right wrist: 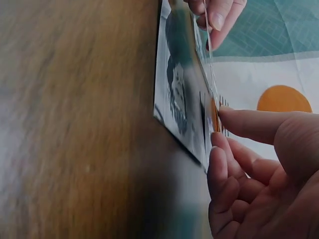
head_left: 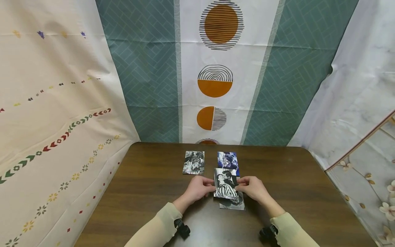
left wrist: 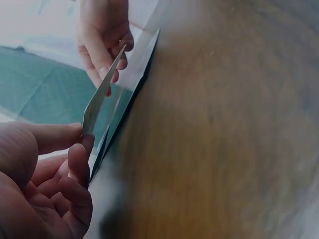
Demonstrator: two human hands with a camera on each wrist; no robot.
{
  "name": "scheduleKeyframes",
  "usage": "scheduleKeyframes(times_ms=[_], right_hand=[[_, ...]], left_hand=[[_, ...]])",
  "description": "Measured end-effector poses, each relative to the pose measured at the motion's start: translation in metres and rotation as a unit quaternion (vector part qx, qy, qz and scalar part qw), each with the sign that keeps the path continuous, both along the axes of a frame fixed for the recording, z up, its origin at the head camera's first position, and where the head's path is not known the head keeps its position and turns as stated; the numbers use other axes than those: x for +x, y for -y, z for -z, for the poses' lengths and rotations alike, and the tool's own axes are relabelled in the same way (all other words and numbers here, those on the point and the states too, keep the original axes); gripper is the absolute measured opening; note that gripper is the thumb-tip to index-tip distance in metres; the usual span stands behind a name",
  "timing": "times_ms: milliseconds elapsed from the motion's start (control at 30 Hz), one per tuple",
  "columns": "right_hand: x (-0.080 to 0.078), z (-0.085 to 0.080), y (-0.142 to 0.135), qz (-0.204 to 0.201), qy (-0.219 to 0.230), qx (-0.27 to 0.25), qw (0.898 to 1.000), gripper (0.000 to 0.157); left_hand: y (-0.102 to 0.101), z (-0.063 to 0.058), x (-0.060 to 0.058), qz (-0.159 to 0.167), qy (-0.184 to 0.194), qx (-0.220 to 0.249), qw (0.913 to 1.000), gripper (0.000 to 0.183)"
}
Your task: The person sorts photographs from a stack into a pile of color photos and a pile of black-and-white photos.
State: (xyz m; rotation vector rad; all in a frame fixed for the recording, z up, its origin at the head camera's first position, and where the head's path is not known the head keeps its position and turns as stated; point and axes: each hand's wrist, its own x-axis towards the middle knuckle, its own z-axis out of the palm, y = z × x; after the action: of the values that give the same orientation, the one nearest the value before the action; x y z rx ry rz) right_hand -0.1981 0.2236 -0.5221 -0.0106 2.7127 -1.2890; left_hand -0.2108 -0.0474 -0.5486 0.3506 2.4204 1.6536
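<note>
Both my hands hold one black-and-white photo card [head_left: 226, 185], with a figure in stripes on it. My left hand [head_left: 200, 188] pinches its left edge between thumb and fingers. At the opposite edge, my right hand [head_left: 253, 188] pinches it the same way. In the left wrist view the held card [left wrist: 99, 102] stands raised above the tabletop, seen nearly edge-on. Beneath it lies another black-and-white photo card [head_left: 232, 205], partly covered in the head view; the right wrist view shows this lower card [right wrist: 177, 94] flat on the wood.
A blue-tinted photo card [head_left: 227, 160] lies just behind the held one, its lower part overlapped. To its left is another black-and-white photo card [head_left: 193, 163]. The brown wooden table [head_left: 148, 192] meets patterned curtains [head_left: 148, 85] at the back and sides.
</note>
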Motion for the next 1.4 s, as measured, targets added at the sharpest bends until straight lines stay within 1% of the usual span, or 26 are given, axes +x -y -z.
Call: scheduleKeyframes(times_ms=[200, 367, 500, 633, 867, 1000, 1300, 1400], right_hand=[[0.005, 0.0, -0.01, -0.006, 0.004, 0.018, 1.0, 0.03], [0.009, 0.003, -0.017, -0.01, 0.008, 0.041, 0.999, 0.026], [0.011, 0.005, -0.02, -0.016, 0.005, 0.045, 0.999, 0.025], [0.011, 0.007, -0.022, -0.021, -0.003, 0.054, 0.998, 0.023], [0.01, 0.007, -0.024, -0.021, 0.0, 0.061, 0.998, 0.019], [0.01, 0.005, -0.023, -0.024, 0.003, 0.064, 0.998, 0.019], [0.01, 0.003, -0.023, -0.024, 0.007, 0.064, 0.998, 0.019], [0.01, 0.003, -0.023, -0.024, 0.008, 0.064, 0.998, 0.018]], left_hand=[[-0.009, 0.0, 0.006, 0.018, 0.003, -0.022, 0.9996, 0.03], [-0.013, 0.003, 0.009, 0.028, 0.008, -0.035, 0.9989, 0.032], [-0.014, 0.005, 0.01, 0.036, -0.003, -0.049, 0.9982, 0.032], [-0.016, 0.003, 0.012, 0.043, -0.017, -0.066, 0.9967, 0.032], [-0.018, -0.001, 0.015, 0.045, -0.017, -0.088, 0.995, 0.03], [-0.018, -0.002, 0.015, 0.046, -0.014, -0.096, 0.9942, 0.03], [-0.018, 0.0, 0.015, 0.042, -0.022, -0.093, 0.9946, 0.028], [-0.018, 0.0, 0.014, 0.04, -0.019, -0.092, 0.9947, 0.028]])
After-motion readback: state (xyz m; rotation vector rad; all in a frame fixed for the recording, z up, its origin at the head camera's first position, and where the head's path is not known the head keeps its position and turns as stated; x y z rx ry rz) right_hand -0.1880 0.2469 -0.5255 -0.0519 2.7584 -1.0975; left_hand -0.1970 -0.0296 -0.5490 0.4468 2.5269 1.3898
